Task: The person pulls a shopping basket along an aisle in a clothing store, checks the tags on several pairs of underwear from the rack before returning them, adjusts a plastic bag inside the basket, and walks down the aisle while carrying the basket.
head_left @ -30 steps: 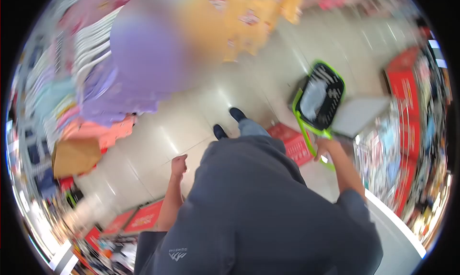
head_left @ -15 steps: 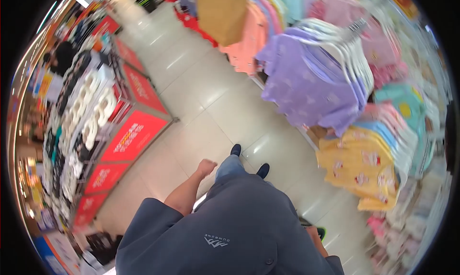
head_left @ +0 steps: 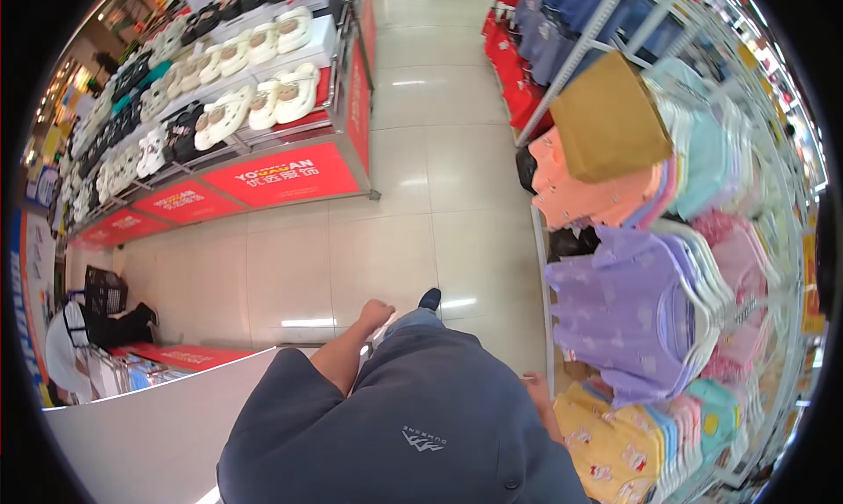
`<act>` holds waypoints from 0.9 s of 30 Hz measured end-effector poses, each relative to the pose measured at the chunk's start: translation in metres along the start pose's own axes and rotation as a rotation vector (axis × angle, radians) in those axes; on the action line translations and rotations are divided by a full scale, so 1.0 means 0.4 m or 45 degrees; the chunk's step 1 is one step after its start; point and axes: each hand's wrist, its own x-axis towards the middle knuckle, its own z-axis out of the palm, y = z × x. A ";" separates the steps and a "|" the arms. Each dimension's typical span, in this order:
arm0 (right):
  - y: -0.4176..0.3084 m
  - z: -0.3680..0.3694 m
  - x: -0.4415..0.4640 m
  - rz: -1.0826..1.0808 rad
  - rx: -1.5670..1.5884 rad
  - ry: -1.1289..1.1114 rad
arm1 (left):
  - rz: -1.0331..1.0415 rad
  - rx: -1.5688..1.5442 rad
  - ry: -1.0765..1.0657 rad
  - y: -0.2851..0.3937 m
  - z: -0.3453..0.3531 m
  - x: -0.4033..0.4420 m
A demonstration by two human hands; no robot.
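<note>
Glossy pale tiles make up the floor (head_left: 474, 232) of a shop aisle between displays. The left hand (head_left: 378, 313) is clenched loosely over the tiles, beside the dark grey top (head_left: 413, 416). The right hand (head_left: 537, 390) hangs near the aisle-side edge of the clothes rack (head_left: 546, 328); whether it grasps anything cannot be told. Nearest it is a yellow printed shirt (head_left: 610, 438) at the rack's near end. Farther along hang a purple shirt (head_left: 619, 306), then peach shirts (head_left: 553, 188) partly covered by a brown sheet (head_left: 610, 118). Red garments (head_left: 518, 91) hang toward the far end. Across the aisle, white clogs (head_left: 228, 109) line the shoe stand (head_left: 364, 166), above a red panel (head_left: 281, 175) reaching its near corner. Far left, a person (head_left: 66, 355) is near a dark basket (head_left: 105, 289).
</note>
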 end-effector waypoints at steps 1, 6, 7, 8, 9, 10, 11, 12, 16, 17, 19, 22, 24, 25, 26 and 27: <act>-0.080 0.023 0.009 0.042 -0.070 -0.072 | 0.028 -0.089 0.044 0.042 -0.021 0.012; -0.137 0.088 0.127 0.218 -0.074 -0.286 | 0.095 -0.326 0.019 0.157 -0.160 0.063; -0.273 0.082 0.072 0.223 -0.047 -0.351 | 0.065 -0.341 0.003 0.151 -0.181 0.066; -0.289 0.081 0.090 0.158 -0.107 -0.405 | -0.033 -0.418 -0.005 0.129 -0.194 0.078; -0.305 0.080 0.108 0.089 -0.164 -0.456 | -0.134 -0.494 -0.013 0.094 -0.201 0.090; -0.234 0.076 0.200 -0.053 -0.312 -0.489 | -0.265 -0.391 -0.008 0.047 -0.204 0.114; -0.195 0.072 0.264 -0.195 -0.461 -0.521 | -0.398 -0.287 0.000 0.003 -0.204 0.128; -0.235 0.063 0.278 -0.179 -0.478 -0.569 | -0.484 -0.266 -0.008 -0.014 -0.214 0.111; -0.423 0.050 0.419 0.085 -0.377 -0.449 | -0.723 -0.267 0.004 -0.035 -0.212 0.100; -0.446 0.055 0.453 0.216 -0.310 -0.348 | -0.711 -0.304 0.006 -0.018 -0.213 0.110; -0.498 0.059 0.537 -0.010 -0.481 -0.267 | -0.680 -0.361 0.029 0.032 -0.222 0.150; -0.601 0.066 0.675 -0.264 -0.709 -0.149 | -0.607 -0.459 0.081 0.152 -0.244 0.226; -0.696 0.058 0.779 -0.328 -0.841 -0.096 | -0.539 -0.554 0.090 0.266 -0.279 0.281; -0.741 0.056 0.835 -0.321 -0.908 -0.101 | -0.467 -0.565 0.091 0.315 -0.298 0.315; -0.788 0.054 0.885 -0.311 -0.975 -0.111 | -0.399 -0.576 0.089 0.358 -0.314 0.346; -0.855 0.048 0.913 -0.387 -0.966 -0.090 | -0.339 -0.588 0.084 0.397 -0.327 0.370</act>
